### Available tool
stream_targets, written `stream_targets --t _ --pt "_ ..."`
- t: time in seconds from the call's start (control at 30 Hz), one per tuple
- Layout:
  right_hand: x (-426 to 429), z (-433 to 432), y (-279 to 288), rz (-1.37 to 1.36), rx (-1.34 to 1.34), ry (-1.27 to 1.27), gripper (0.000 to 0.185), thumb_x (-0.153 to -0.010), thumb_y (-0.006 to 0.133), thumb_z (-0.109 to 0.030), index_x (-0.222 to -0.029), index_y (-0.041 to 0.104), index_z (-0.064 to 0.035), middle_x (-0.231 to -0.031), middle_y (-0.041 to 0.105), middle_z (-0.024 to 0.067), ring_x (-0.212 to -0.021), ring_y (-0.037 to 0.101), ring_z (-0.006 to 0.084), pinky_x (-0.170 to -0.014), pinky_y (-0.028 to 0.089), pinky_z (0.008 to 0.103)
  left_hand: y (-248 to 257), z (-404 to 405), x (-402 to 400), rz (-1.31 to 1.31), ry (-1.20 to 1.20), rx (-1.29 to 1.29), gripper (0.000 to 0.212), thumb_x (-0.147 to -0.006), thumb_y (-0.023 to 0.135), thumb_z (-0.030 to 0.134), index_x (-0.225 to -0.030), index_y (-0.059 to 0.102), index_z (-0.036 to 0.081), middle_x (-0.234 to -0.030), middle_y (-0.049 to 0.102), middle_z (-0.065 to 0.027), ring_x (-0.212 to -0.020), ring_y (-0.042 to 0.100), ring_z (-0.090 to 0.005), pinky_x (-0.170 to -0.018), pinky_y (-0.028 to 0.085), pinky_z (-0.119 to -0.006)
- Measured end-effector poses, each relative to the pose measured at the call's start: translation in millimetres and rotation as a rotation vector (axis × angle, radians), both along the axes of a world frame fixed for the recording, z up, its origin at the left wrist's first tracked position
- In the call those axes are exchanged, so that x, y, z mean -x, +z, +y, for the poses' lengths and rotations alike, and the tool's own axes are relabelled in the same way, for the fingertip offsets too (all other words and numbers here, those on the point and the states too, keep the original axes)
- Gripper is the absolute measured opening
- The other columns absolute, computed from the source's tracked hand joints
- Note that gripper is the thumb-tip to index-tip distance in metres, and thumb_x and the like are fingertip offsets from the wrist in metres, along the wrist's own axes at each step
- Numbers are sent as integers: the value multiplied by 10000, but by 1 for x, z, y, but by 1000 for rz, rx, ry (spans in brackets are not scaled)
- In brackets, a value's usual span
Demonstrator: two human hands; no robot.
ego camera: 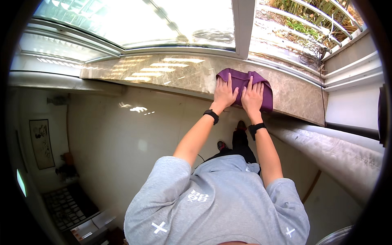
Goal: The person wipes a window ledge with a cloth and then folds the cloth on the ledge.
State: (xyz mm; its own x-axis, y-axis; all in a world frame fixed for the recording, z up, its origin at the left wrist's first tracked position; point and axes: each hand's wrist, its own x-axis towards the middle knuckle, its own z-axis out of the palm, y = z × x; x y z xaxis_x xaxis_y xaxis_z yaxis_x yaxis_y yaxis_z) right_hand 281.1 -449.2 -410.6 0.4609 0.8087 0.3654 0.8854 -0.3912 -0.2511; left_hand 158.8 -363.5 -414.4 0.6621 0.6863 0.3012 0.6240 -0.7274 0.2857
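A purple cloth (267, 95) lies partly folded on the marble windowsill (294, 98), its near edge hanging over the front. My left hand (225, 93) rests palm down on the cloth's left part, fingers stretched towards the window. Beside it, my right hand (252, 96) presses flat on the right part. The two hands are close together but apart at the wrists. Each wrist wears a black band. The cloth's folded upper corners lie near the fingertips; the surface under the palms is hidden.
Beyond the sill stand a sliding window frame (243, 30) and white metal bars (300, 18). A thin dark cord (322, 88) hangs at the right. Gathered curtains (337, 150) lie right of my arms. Bands of sunlight fall on the sill's left part.
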Motion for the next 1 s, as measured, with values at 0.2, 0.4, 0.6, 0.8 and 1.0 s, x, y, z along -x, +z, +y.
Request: stream_targets --t 0.2,0.4,0.6,0.8,1.0 --pt "20 47 5 14 -18 238 554 -939 528 -271 -1392 487 46 -1248 578 291 -1241 515 396 -1168 300 474 1 29 34 38 26 66 756 -905 557 350 -1476 317 -84 -1310 497 -364 -1281 427 -505 -1164 269 -541" --pt "58 81 15 40 20 406 554 -938 536 -268 -1389 485 50 -1253 580 291 -1241 521 390 -1172 297 473 1 65 97 78 191 -9 761 -923 563 342 -1489 282 -83 -1350 458 -369 -1277 419 -516 -1141 295 -554" --pt "112 120 10 18 70 577 563 -960 517 -296 -1403 467 48 -1263 580 292 -1249 523 386 -1175 291 473 6 99 150 52 332 37 773 -922 570 350 -1497 276 -74 -1358 475 -337 -1265 436 -503 -1146 290 -554" --pt "170 165 9 22 58 615 575 -976 510 -322 -1417 459 43 -1282 573 293 -1272 509 394 -1182 275 476 4 153 218 92 356 23 789 -891 601 373 -1486 311 -57 -1344 511 -297 -1281 437 -476 -1157 291 -544" --pt "241 219 13 160 41 589 597 -915 578 -291 -1412 482 26 -1249 592 270 -1251 525 382 -1172 297 473 -4 214 291 118 296 -7 774 -875 608 382 -1464 359 -55 -1211 599 -298 -1203 517 -475 -1154 302 -542"
